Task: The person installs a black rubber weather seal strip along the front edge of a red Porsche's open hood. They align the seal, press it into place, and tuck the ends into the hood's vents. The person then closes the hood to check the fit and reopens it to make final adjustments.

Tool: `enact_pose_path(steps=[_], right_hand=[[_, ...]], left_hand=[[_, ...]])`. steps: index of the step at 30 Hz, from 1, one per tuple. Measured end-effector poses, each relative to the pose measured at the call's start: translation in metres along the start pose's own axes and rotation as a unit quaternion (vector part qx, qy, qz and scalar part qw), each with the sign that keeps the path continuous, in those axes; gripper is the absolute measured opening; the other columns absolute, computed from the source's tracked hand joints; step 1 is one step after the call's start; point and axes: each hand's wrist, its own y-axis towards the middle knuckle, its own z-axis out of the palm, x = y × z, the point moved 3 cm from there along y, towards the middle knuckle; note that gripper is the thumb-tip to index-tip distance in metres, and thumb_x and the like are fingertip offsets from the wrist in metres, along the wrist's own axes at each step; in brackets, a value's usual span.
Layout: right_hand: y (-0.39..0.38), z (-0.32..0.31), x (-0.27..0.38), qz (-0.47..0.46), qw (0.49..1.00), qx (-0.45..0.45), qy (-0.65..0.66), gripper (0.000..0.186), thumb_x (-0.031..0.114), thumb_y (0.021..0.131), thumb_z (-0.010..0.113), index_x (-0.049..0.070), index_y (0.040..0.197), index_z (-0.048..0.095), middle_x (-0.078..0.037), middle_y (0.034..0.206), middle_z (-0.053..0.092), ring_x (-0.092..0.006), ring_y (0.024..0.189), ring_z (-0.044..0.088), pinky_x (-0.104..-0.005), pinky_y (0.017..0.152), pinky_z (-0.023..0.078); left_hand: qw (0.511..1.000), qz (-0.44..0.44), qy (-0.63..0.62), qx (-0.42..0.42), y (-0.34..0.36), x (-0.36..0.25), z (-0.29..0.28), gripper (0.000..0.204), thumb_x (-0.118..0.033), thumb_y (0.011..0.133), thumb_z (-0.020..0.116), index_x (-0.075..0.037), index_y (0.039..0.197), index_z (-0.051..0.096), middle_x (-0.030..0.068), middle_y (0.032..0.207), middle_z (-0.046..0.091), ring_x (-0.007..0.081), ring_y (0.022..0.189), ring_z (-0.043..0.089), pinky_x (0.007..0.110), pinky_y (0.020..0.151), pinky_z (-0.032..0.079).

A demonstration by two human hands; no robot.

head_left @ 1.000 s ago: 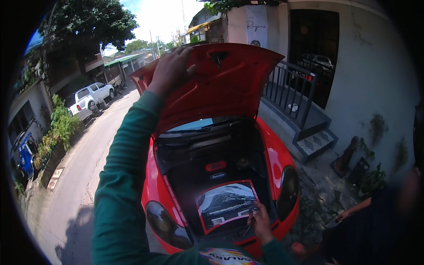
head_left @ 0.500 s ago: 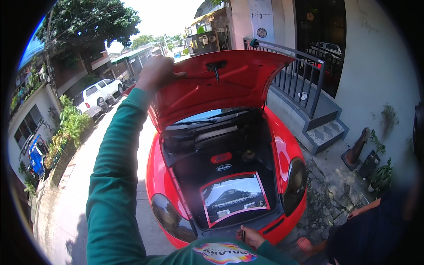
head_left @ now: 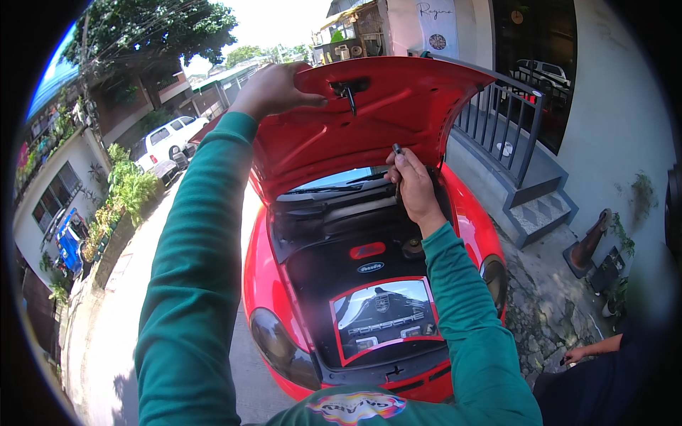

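My left hand (head_left: 278, 90) grips the front edge of the raised red car hood (head_left: 398, 117), its thumb under the lip and the fingers over the top, out of sight. A black latch (head_left: 347, 91) hangs from the hood's underside just right of that thumb. My right hand (head_left: 418, 186) is raised over the front trunk (head_left: 305, 273), closed round a slim dark rod-like tool (head_left: 397, 150). One end of the tool sticks up past my thumb and its other end shows below the fingers; its exact kind cannot be made out.
A red-framed glossy panel (head_left: 383, 319) lies in the trunk floor. Dark headlights (head_left: 283, 348) flank it. At right are a metal railing (head_left: 522, 131), a step (head_left: 540, 216) and another person's arm (head_left: 597, 348). A white vehicle (head_left: 169, 142) stands down the street.
My right hand has risen from the car's front edge to below the hood, carrying the tool. My left hand stays on the hood edge. The view has shifted slightly.
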Motion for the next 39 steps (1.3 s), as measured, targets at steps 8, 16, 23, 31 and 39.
enact_pose_path(steps=[8,16,23,31,39], right_hand=[[0.099,0.062,0.014,-0.106,0.993,-0.016,0.046,0.025,0.026,0.113,0.049,0.010,0.102,0.065,0.002,0.089,0.059,-0.0074,0.083,0.052,-0.0263,0.079,0.045],[0.126,0.084,0.011,-0.069,0.982,-0.059,0.168,0.023,0.028,0.112,0.050,0.012,0.104,0.065,0.003,0.088,0.062,-0.0093,0.081,0.059,-0.0281,0.074,0.051],[0.154,0.065,0.006,-0.110,0.986,0.008,0.126,0.025,0.031,0.113,0.050,0.010,0.110,0.063,-0.003,0.090,0.063,-0.0160,0.083,0.063,-0.0382,0.081,0.057],[0.181,0.076,-0.015,-0.223,0.973,-0.060,-0.013,0.030,0.030,0.114,0.048,0.007,0.099,0.060,-0.004,0.072,0.060,-0.0178,0.058,0.058,-0.0368,0.053,0.048],[0.183,0.037,0.047,-0.417,0.720,-0.080,-0.549,0.023,0.028,0.107,0.055,0.008,0.097,0.063,-0.015,0.078,0.069,-0.0335,0.062,0.065,-0.0453,0.057,0.051]], left_hand=[[0.999,-0.013,0.025,-0.016,0.002,-0.002,-0.002,0.087,-0.069,0.071,0.085,-0.012,0.134,0.070,0.0129,0.094,0.079,0.0311,0.096,0.077,0.045,0.094,0.058],[0.999,-0.015,0.042,-0.029,0.012,0.007,-0.004,0.091,-0.070,0.069,0.086,-0.012,0.137,0.069,0.0154,0.106,0.079,0.0313,0.104,0.076,0.044,0.095,0.058],[0.998,-0.025,0.047,-0.037,0.024,0.008,-0.004,0.092,-0.071,0.069,0.086,-0.013,0.139,0.068,0.0145,0.113,0.079,0.0328,0.109,0.075,0.046,0.099,0.056],[0.997,0.004,0.031,-0.068,0.032,0.021,-0.002,0.081,-0.062,0.070,0.089,-0.010,0.129,0.072,0.0144,0.105,0.080,0.0301,0.096,0.078,0.041,0.090,0.059],[0.998,0.003,0.052,-0.043,0.041,0.017,-0.009,0.085,-0.065,0.069,0.088,-0.007,0.129,0.072,0.0157,0.105,0.079,0.0303,0.095,0.077,0.043,0.090,0.059]])
